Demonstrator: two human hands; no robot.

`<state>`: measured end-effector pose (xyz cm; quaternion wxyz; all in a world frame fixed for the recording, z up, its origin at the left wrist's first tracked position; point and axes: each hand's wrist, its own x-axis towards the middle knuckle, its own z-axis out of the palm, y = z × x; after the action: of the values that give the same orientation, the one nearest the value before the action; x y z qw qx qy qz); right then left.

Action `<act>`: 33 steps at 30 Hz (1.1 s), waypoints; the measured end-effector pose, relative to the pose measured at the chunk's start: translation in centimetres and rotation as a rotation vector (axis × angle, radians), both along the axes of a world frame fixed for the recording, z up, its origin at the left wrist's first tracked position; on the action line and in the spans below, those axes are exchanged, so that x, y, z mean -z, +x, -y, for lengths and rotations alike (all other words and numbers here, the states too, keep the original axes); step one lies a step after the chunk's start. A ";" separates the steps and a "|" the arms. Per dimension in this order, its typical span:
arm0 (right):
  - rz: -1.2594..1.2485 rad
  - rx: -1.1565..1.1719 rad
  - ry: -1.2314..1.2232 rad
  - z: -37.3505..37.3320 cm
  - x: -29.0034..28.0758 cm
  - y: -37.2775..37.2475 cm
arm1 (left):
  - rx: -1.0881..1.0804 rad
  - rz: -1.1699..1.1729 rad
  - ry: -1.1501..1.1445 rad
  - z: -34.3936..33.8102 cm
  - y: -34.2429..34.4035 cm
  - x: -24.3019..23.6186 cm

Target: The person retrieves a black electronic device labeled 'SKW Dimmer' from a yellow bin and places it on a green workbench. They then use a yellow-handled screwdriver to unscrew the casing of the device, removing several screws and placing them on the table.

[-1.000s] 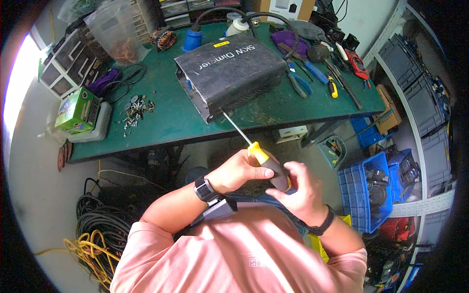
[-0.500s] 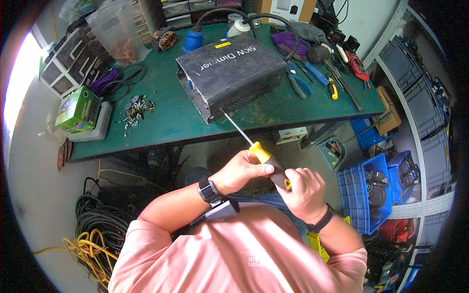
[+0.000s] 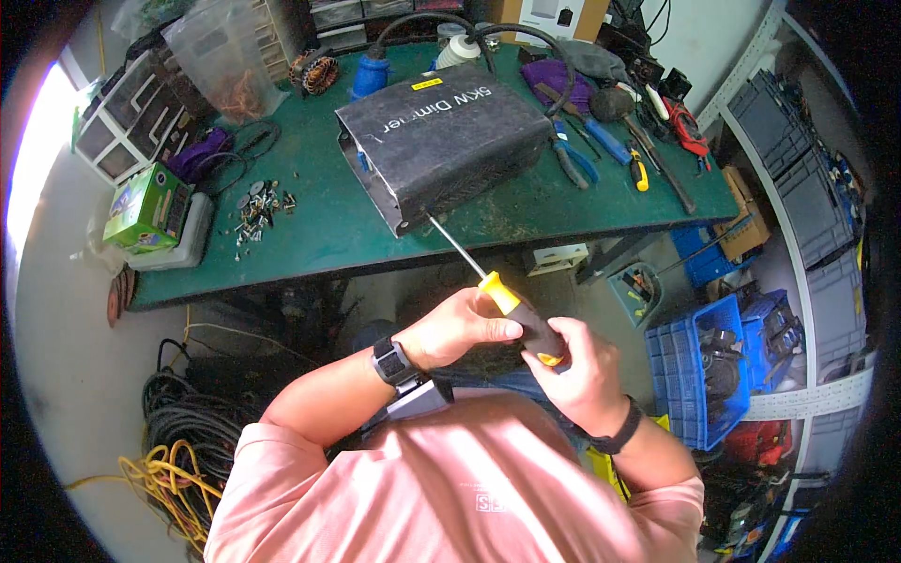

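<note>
A long screwdriver (image 3: 511,302) with a yellow and black handle points up and left, its tip at the near lower edge of a black metal box (image 3: 446,136). My left hand (image 3: 460,330) is wrapped round the front of its handle, thumb lying along it. At the butt end, my right hand (image 3: 584,371) grips the handle between thumb and fingers. The box rests at an angle on the green workbench (image 3: 319,230), with a flanged plate at its left end. Whether the tip sits in a screw is too small to tell.
Loose screws (image 3: 258,214) lie in a pile left of the box. Pliers (image 3: 571,159) and a yellow-handled screwdriver (image 3: 639,174) lie to its right. A green carton (image 3: 148,211) stands at the left. Blue crates (image 3: 690,375) and coiled cables (image 3: 188,422) flank me on the floor.
My right hand has shifted its fingers and turned on the screwdriver's butt end, showing more of the handle. My left hand stays on the handle. The box has hardly moved.
</note>
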<state>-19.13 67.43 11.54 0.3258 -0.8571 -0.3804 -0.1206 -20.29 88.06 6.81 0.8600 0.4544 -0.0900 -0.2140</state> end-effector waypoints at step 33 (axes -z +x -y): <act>-0.207 -0.026 0.102 0.5 0.5 -0.1 | -0.029 -0.024 -0.190 1.1 0.0 -0.8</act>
<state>-19.20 66.88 11.00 0.4082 -0.8422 -0.3492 -0.0463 -20.31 86.94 7.62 0.9034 0.3692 -0.0930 -0.1974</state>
